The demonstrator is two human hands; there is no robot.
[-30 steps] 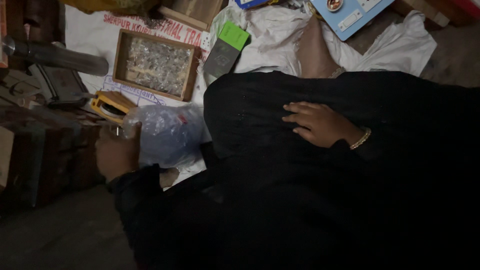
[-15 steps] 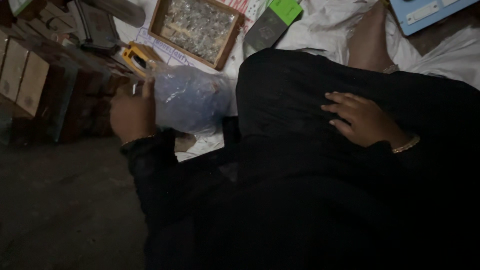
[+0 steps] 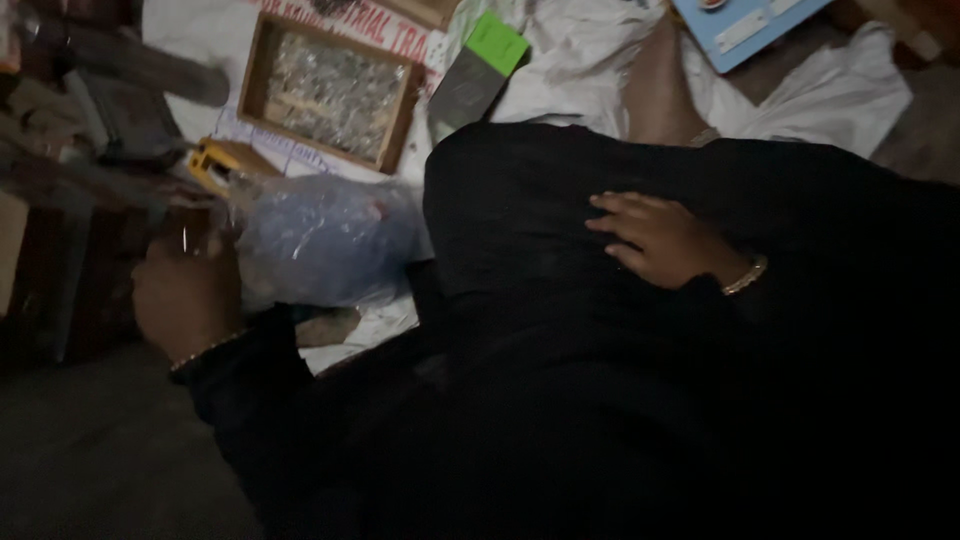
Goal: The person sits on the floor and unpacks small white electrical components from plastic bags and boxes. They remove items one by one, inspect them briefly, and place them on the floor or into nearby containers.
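Resting hand: the right hand (image 3: 665,238) lies flat, fingers spread and loose, on the black garment (image 3: 560,330) right of centre; it holds nothing, and a thin bangle (image 3: 746,276) circles its wrist.
Working hand: the left hand (image 3: 185,298), at the left edge of the frame, is closed with a small thin object sticking up from the fist; what that object is cannot be told in the dim light.
Plastic bag: a clear, crinkled plastic bag (image 3: 320,245) bulges just right of the left hand, touching it, at centre left.
Wooden tray: a shallow wooden tray (image 3: 331,92) filled with small glinting pieces sits in the upper left, above the bag.
Yellow tool: a yellow object (image 3: 222,162) lies between tray and bag.
Green-topped box: a dark box with a green end (image 3: 478,72) lies at upper centre on the white sheet (image 3: 830,95).
Blue card: a light blue card (image 3: 745,28) sits at the top right.
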